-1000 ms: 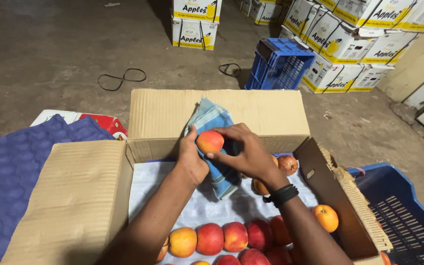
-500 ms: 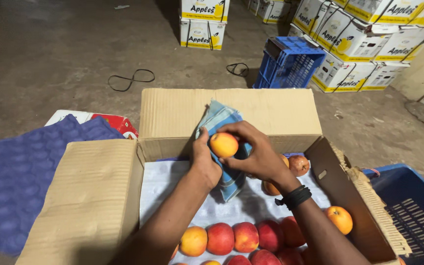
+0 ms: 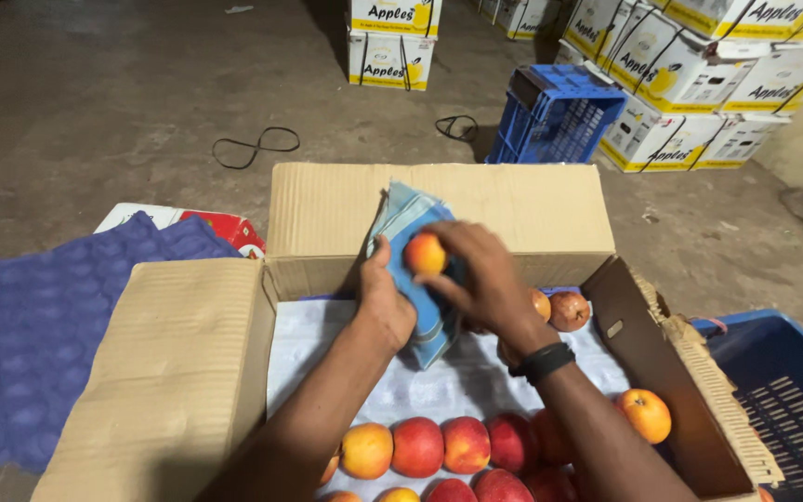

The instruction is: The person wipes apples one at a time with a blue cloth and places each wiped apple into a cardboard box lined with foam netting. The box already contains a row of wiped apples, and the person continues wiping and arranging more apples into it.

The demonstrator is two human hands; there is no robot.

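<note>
An orange-red apple (image 3: 425, 253) is held above the far part of an open cardboard box (image 3: 178, 372), just in front of the box's raised far flap. It is gripped by the right hand (image 3: 476, 279), whose fingers are curled over it from the right and from above, closed about the fruit. A black band (image 3: 539, 363) is worn on the right wrist. A blue cloth (image 3: 415, 270) is pressed against the apple from the left and from below; the cloth is clasped by the left hand (image 3: 385, 302), whose thumb and fingers are wrapped around its folds, so that both hands are shut on what they hold. The lower end of the cloth hangs down toward the white padded liner (image 3: 439, 381) that covers the box's bottom.

Behind the right hand, near the box's far right corner, two more apples (image 3: 569, 310) are seen lying on the liner. Along the near edge of the box a row of red and yellow apples (image 3: 439, 444) is laid side by side. One orange apple (image 3: 645, 415) lies by the box's right wall. Purple moulded fruit trays (image 3: 39, 325) are spread on the floor left of the box, and a blue plastic crate (image 3: 783, 400) stands to its right. Farther off, another blue crate (image 3: 555, 116) and stacked white cartons (image 3: 699, 84) are visible.
</note>
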